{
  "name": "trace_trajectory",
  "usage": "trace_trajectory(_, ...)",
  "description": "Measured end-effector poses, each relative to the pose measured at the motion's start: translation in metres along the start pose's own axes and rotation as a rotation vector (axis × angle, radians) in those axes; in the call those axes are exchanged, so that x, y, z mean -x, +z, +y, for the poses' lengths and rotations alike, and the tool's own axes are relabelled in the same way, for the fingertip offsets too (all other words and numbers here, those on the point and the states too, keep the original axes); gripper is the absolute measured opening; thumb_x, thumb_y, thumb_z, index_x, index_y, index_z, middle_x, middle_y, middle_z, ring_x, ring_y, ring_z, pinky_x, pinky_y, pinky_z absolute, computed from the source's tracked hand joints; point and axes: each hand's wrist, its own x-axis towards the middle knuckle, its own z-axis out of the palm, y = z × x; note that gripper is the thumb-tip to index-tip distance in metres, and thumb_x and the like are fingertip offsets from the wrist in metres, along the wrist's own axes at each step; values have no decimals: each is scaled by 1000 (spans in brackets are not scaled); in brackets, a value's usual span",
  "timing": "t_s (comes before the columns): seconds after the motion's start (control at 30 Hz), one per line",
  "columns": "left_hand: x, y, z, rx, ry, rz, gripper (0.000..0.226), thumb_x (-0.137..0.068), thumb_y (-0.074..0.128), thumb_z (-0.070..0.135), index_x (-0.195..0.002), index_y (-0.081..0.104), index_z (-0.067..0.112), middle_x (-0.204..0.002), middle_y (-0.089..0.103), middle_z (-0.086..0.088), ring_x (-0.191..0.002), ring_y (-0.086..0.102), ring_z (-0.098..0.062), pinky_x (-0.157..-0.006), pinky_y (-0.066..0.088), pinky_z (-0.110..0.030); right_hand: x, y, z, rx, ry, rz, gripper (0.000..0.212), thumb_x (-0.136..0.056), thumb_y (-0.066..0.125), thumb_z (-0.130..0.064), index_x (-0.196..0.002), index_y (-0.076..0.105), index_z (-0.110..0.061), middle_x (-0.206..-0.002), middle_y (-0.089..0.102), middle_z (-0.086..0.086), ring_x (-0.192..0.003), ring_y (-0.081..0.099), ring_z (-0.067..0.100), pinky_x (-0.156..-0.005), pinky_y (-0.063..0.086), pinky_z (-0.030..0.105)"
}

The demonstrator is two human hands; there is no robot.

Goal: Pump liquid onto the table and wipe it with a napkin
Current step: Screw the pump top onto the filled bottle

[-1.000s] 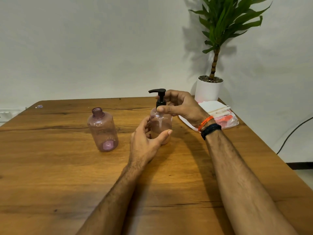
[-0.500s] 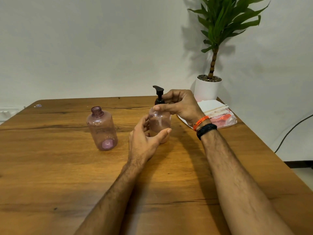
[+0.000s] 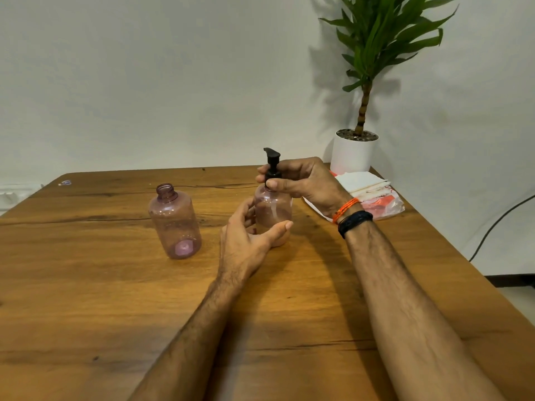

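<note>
A pink see-through pump bottle (image 3: pixel 273 211) stands upright on the wooden table (image 3: pixel 86 285), right of centre. Its black pump head (image 3: pixel 272 162) points away and to the left. My left hand (image 3: pixel 249 238) cups the bottle's lower body from the near side. My right hand (image 3: pixel 304 180) pinches the black collar at the neck between thumb and fingers. A stack of white napkins (image 3: pixel 362 182) lies behind my right wrist, partly in a clear packet with red print (image 3: pixel 382 205).
A second pink bottle (image 3: pixel 174 221) with no cap stands to the left. A white pot with a green plant (image 3: pixel 353 151) sits at the back right corner. A black cable (image 3: pixel 498 224) hangs off the table's right side.
The pump nozzle has turned from pointing left toward pointing away, with my right hand twisting at the collar. My left hand has stayed around the bottle.
</note>
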Motion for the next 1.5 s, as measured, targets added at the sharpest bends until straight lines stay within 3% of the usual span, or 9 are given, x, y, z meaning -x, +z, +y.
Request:
trace_trajectory(0.2, 1, 1, -1, 7, 1, 13, 79, -64, 83, 49, -132, 51, 27, -130, 61, 3, -115, 59, -10, -94, 55, -36, 3, 12, 0, 125, -18, 177, 33, -76, 76, -4, -109, 70, -1, -103, 73, 13, -100, 70, 19, -93, 54, 33)
trace_trajectory(0.43, 5, 3, 3, 1, -2, 32, 78, -65, 82, 49, -133, 51, 27, -127, 63, 6, -113, 60, -7, -95, 55, -34, 11, 39, -3, 195, 30, 497, 29, -70, 84, -15, -98, 76, -12, -91, 76, -1, -86, 72, 4, -82, 57, 23)
trace_trajectory(0.57, 7, 3, 5, -38, -11, 23, 77, -65, 79, 56, -131, 51, 28, -128, 63, 3, -114, 60, -11, -94, 54, -39, 11, 53, -5, 285, 59, 629, 28, -69, 85, -21, -95, 77, -15, -88, 76, -6, -67, 62, -17, -63, 48, 2)
trace_trajectory(0.67, 9, 1, 10, -53, -26, 14, 77, -64, 77, 58, -130, 51, 30, -128, 63, 4, -113, 60, -10, -91, 52, -33, 13, 56, -7, 311, 79, 651, 28, -70, 85, -23, -96, 77, -16, -89, 76, -6, -62, 58, -20, -57, 43, -3)
trace_trajectory(0.73, 11, 1, 14, -62, -41, 17, 78, -64, 77, 58, -131, 50, 29, -129, 62, 4, -113, 59, -10, -91, 51, -31, 15, 53, -11, 299, 108, 594, 32, -70, 85, -24, -99, 76, -17, -95, 76, -5, -72, 61, -15, -64, 46, 0)
trace_trajectory(0.9, 17, 1, 24, -57, -83, 32, 82, -63, 79, 58, -134, 48, 30, -132, 61, 1, -115, 59, -11, -96, 52, -36, 23, 42, -26, 238, 173, 414, 45, -71, 83, -21, -113, 69, -12, -107, 73, 1, -103, 67, 11, -92, 53, 26)
trace_trajectory(1.03, 18, -6, 34, -8, -170, -50, 96, -61, 84, 52, -144, 38, 32, -140, 56, 0, -124, 55, -17, -104, 47, -45, 37, 33, -27, 160, 159, 404, 49, -78, 77, -9, -125, 61, -12, -120, 68, 2, -109, 64, 10, -88, 55, 27)
trace_trajectory(1.23, 28, -19, 42, 136, -253, -92, 103, -70, 82, 12, -152, 22, 21, -152, 42, -4, -134, 46, -19, -110, 42, -46, 68, 40, -9, 236, 252, 521, 45, -85, 67, -4, -127, 60, -17, -122, 66, -4, -106, 61, 4, -90, 49, 20)
trace_trajectory(1.5, 44, -18, 44, 230, -284, -101, 92, -76, 73, -2, -152, 26, 20, -149, 45, -2, -131, 49, -15, -109, 43, -39, 90, 65, 7, 211, 340, 493, 50, -89, 59, -5, -136, 52, -19, -132, 61, -4, -111, 54, 4, -106, 45, 37)
